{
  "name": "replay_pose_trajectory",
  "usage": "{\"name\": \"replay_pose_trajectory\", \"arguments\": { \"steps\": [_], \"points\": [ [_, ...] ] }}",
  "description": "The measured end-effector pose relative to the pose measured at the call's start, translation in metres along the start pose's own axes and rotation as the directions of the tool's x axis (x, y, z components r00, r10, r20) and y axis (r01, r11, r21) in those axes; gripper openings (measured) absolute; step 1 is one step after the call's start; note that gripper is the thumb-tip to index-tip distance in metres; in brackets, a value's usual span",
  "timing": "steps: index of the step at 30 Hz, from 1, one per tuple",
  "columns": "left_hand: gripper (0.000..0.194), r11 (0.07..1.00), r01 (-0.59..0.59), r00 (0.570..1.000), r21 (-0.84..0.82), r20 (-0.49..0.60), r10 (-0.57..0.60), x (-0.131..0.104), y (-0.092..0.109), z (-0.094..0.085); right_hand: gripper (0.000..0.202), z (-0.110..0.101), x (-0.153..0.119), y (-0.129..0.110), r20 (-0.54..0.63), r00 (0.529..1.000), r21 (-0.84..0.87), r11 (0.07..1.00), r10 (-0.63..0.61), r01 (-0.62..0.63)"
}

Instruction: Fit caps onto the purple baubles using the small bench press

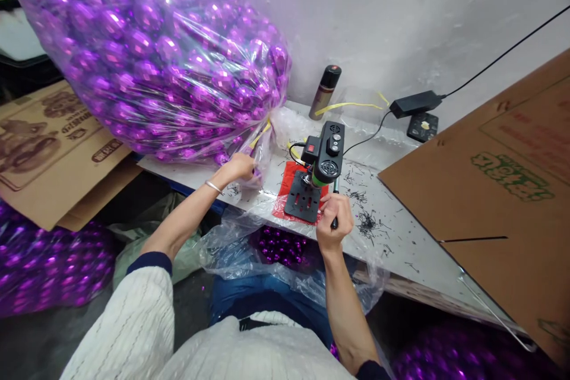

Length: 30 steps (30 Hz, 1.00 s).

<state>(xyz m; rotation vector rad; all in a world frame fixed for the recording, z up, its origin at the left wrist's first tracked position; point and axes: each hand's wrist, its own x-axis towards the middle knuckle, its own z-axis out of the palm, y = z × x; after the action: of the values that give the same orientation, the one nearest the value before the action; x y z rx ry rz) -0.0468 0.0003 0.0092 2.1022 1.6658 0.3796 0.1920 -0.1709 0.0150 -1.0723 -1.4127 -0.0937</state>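
Note:
My right hand [335, 219] is wrapped around the black lever handle [334, 223] at the side of a small black bench machine [328, 151]. The machine has a slotted base plate [303, 197] and stands on a red sheet [285, 187]. At the mouth of a large clear plastic bag [178, 59] full of shiny purple balls, my left hand [243, 166] is closed with its fingers curled. Its fingertips are partly hidden, and a purple glint shows beside them. Yellow tape [262, 133] lies along the bag's gathered neck.
A spray can [325, 93] and a black power adapter [416, 104] sit behind the machine. Thin black bits [369, 222] litter the white table [401, 243]. Cardboard [499, 172] leans at right; folded cardboard [57, 154] is at left. Below are more purple balls [282, 245] and loose plastic film [231, 249].

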Motion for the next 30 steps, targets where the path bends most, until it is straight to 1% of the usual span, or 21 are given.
{"name": "replay_pose_trajectory", "arguments": {
  "steps": [1,2,3,4,5,6,7,8,9,10,12,14,16,18,19,20,21,24,27,29,30],
  "points": [
    [0.033,0.997,-0.001,1.000,-0.071,0.008,0.002,-0.003,-0.001,-0.005,0.029,0.000,0.000,0.000,0.001,1.000,0.001,1.000,0.002,-0.002],
    [0.041,0.982,0.003,1.000,-0.187,0.000,-0.003,-0.006,-0.002,-0.008,0.029,0.000,0.000,0.000,-0.001,1.000,0.003,1.000,0.003,-0.003],
    [0.048,0.938,0.009,1.000,-0.346,-0.025,-0.018,-0.012,-0.003,-0.011,0.029,0.000,0.000,0.000,-0.005,1.000,0.007,1.000,0.002,-0.002],
    [0.052,0.850,0.007,0.997,-0.527,-0.064,-0.048,-0.018,-0.002,-0.011,0.029,0.000,0.000,0.000,-0.009,1.000,0.010,1.000,0.000,0.000],
    [0.053,0.721,-0.004,0.991,-0.693,-0.100,-0.090,-0.026,-0.001,-0.009,0.029,0.001,-0.001,0.000,-0.011,1.000,0.013,1.000,-0.002,0.002],
    [0.052,0.567,-0.017,0.986,-0.823,-0.109,-0.129,-0.036,0.001,-0.005,0.028,0.001,-0.001,0.001,-0.012,1.000,0.013,1.000,-0.004,0.004],
    [0.051,0.416,-0.024,0.984,-0.909,-0.095,-0.153,-0.046,0.004,0.000,0.028,0.001,-0.001,0.001,-0.009,1.000,0.012,1.000,-0.004,0.004],
    [0.050,0.287,-0.022,0.984,-0.958,-0.072,-0.165,-0.057,0.009,0.008,0.028,0.000,-0.001,0.001,-0.007,1.000,0.009,1.000,-0.004,0.004],
    [0.049,0.189,-0.009,0.985,-0.982,-0.042,-0.168,-0.067,0.013,0.016,0.028,0.000,-0.001,0.001,-0.004,1.000,0.005,1.000,-0.004,0.004],
    [0.048,0.120,0.015,0.987,-0.993,-0.005,-0.163,-0.077,0.019,0.026,0.029,0.000,0.000,0.001,-0.003,1.000,0.001,1.000,-0.006,0.006],
    [0.047,0.040,0.076,0.989,-0.996,0.070,-0.134,-0.095,0.030,0.046,0.029,-0.001,0.001,0.001,-0.003,1.000,-0.010,1.000,-0.008,0.008],
    [0.046,-0.004,0.127,0.986,-0.992,0.127,-0.105,-0.106,0.042,0.066,0.029,-0.002,0.003,0.000,0.004,1.000,-0.024,1.000,-0.008,0.008],
    [0.045,-0.030,0.159,0.984,-0.987,0.161,-0.083,-0.110,0.052,0.084,0.029,-0.004,0.006,-0.001,0.013,1.000,-0.033,0.999,-0.013,0.014],
    [0.045,-0.008,0.175,0.982,-0.984,0.175,-0.075,-0.107,0.060,0.100,0.029,-0.005,0.009,-0.002,0.023,0.999,-0.033,0.999,-0.024,0.025],
    [0.046,0.030,0.173,0.982,-0.985,0.170,-0.080,-0.104,0.064,0.108,0.029,-0.006,0.010,-0.002,0.030,0.999,-0.031,0.999,-0.028,0.029],
    [0.049,0.087,0.158,0.985,-0.984,0.151,-0.088,-0.099,0.066,0.114,0.029,-0.007,0.010,-0.002,0.037,0.999,-0.030,0.999,-0.031,0.032],
    [0.052,0.164,0.128,0.989,-0.978,0.113,-0.097,-0.095,0.068,0.121,0.029,-0.007,0.011,-0.002,0.045,0.998,-0.029,0.999,-0.034,0.035],
    [0.060,0.453,-0.014,0.995,-0.892,-0.058,-0.084,-0.084,0.070,0.136,0.028,-0.009,0.011,-0.002,0.062,0.997,-0.034,0.998,-0.042,0.044],
    [0.064,0.722,-0.141,0.979,-0.677,-0.205,-0.001,-0.079,0.068,0.144,0.027,-0.009,0.010,-0.001,0.064,0.997,-0.039,0.998,-0.051,0.053],
    [0.063,0.834,-0.194,0.967,-0.516,-0.244,0.075,-0.078,0.068,0.147,0.027,-0.009,0.010,0.000,0.064,0.997,-0.037,0.998,-0.052,0.055],
    [0.063,0.865,-0.218,0.962,-0.453,-0.249,0.112,-0.078,0.069,0.147,0.026,-0.009,0.009,0.000,0.066,0.996,-0.035,0.998,-0.052,0.054]
  ]
}}
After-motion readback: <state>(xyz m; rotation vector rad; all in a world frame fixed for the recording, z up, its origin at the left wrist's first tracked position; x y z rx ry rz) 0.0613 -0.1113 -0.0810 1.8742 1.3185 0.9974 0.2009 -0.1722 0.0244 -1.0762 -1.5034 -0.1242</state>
